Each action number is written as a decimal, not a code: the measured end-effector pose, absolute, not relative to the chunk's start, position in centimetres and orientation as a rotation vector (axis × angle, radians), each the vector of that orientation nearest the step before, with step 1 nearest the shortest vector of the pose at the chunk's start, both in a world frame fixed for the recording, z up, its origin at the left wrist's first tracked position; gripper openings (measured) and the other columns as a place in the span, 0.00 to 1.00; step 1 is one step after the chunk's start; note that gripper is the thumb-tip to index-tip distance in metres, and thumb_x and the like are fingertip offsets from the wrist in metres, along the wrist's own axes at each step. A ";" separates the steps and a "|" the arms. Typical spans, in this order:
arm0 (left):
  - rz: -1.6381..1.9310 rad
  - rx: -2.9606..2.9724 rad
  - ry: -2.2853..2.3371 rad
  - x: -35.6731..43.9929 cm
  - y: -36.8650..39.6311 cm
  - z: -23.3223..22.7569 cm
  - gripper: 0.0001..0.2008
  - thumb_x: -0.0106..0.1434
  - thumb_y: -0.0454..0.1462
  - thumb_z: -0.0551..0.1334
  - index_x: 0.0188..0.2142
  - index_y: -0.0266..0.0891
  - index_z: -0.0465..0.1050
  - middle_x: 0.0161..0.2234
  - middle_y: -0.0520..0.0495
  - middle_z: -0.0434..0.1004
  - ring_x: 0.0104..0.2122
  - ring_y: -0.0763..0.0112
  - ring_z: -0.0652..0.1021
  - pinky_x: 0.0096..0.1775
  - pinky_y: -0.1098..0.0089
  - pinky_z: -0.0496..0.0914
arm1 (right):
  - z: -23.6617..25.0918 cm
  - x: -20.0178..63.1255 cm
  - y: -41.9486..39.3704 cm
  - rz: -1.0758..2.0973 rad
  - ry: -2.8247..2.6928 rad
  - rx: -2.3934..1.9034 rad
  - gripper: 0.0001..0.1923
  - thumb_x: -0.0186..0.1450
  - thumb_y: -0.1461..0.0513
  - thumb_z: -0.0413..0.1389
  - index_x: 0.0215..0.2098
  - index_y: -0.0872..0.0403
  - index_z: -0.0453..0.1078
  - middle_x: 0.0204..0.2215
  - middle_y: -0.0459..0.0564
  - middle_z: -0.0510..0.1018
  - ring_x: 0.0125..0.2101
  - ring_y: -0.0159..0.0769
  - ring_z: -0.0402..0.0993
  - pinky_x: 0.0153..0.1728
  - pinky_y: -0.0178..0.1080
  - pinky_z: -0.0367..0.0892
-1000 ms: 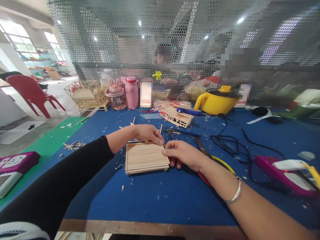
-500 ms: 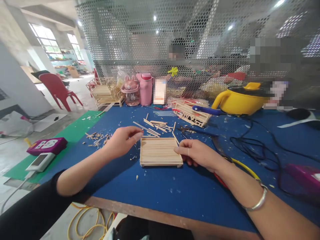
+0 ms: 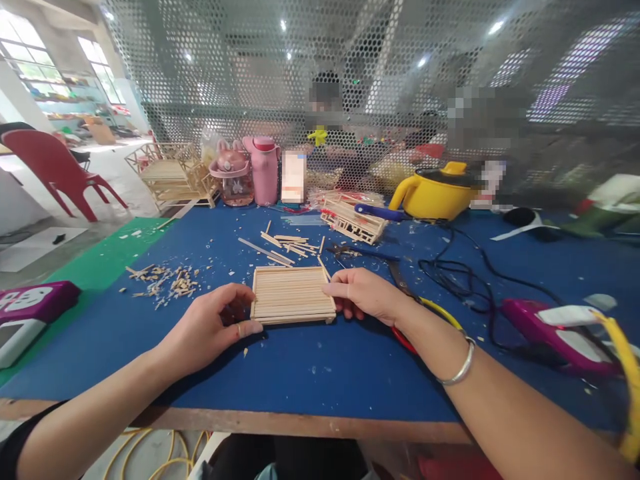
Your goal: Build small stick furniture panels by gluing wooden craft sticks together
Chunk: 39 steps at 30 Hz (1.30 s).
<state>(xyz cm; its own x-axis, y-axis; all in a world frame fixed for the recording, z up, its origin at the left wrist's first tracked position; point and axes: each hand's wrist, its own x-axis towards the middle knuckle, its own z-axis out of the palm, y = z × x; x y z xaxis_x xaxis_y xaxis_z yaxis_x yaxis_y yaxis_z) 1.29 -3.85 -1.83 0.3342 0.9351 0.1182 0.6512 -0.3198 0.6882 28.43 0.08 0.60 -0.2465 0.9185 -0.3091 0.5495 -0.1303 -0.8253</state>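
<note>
the wooden stick panel lies flat on the blue table, between the two hands and near the front edge. the left hand sits at its near left corner, thumb and forefinger curled around that corner and touching it, the other fingers tucked under. the right hand rests at the right edge, forefinger laid along the top and thumb against the side, a light pinch on the rim.

the panel looks light and stiff across its width, but it is many thin sticks joined side by side, so it would likely crack or come apart if bent or squeezed hard in the middle. the edges, where cross sticks seem to back it, look like the safest hold, 1 hand per side.

its underside is hidden, and how the sticks are joined cannot be told. loose sticks lie just behind it, wood chips to the left. pliers with red and yellow handles are partly covered by the right wrist. the people behind the mesh screen are hard to make out.
</note>
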 end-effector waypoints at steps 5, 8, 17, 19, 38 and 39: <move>0.694 2.074 1.400 1.5 -3.9 -2.1 0.18 0.57 0.49 0.61 0.41 0.42 0.65 0.32 0.52 0.73 0.28 0.72 0.72 0.32 0.69 0.69 | 0.5 28.4 0.0 1.305 -1.762 -1.648 0.12 0.58 0.57 0.56 0.21 0.55 0.62 0.16 0.42 0.71 0.14 0.24 0.65 0.11 0.26 0.55; 0.697 2.067 1.417 1.6 -3.8 -2.3 0.18 0.57 0.50 0.61 0.41 0.42 0.65 0.32 0.52 0.73 0.28 0.71 0.72 0.32 0.69 0.69 | 0.5 28.3 0.0 1.300 -1.765 -1.645 0.12 0.58 0.58 0.56 0.22 0.54 0.62 0.16 0.41 0.70 0.14 0.24 0.65 0.11 0.26 0.55; 0.588 2.487 1.366 2.9 -2.4 3.9 0.20 0.61 0.49 0.56 0.48 0.42 0.67 0.41 0.44 0.73 0.36 0.65 0.74 0.36 0.66 0.69 | 0.8 28.1 -0.1 1.299 -1.762 -1.668 0.11 0.58 0.58 0.55 0.22 0.54 0.61 0.16 0.42 0.72 0.14 0.23 0.65 0.10 0.25 0.55; 0.620 2.626 1.182 5.2 -0.4 4.9 0.16 0.64 0.44 0.52 0.47 0.42 0.70 0.45 0.44 0.73 0.44 0.63 0.73 0.46 0.63 0.66 | 0.8 28.1 -0.1 1.303 -1.762 -1.662 0.12 0.59 0.58 0.55 0.22 0.54 0.61 0.16 0.42 0.72 0.14 0.23 0.65 0.11 0.25 0.55; 0.406 2.582 0.990 11.8 6.1 1.6 0.13 0.60 0.35 0.55 0.38 0.41 0.79 0.38 0.50 0.81 0.39 0.67 0.77 0.41 0.71 0.68 | 0.7 28.3 -0.2 1.296 -1.784 -1.627 0.12 0.60 0.57 0.55 0.22 0.54 0.61 0.16 0.43 0.72 0.14 0.24 0.64 0.11 0.27 0.56; 0.408 2.580 0.993 11.8 6.1 1.6 0.13 0.60 0.35 0.55 0.38 0.42 0.79 0.38 0.50 0.81 0.39 0.67 0.77 0.41 0.71 0.68 | 0.7 28.3 -0.2 1.300 -1.786 -1.624 0.12 0.60 0.57 0.55 0.22 0.54 0.61 0.16 0.43 0.72 0.14 0.24 0.64 0.11 0.26 0.56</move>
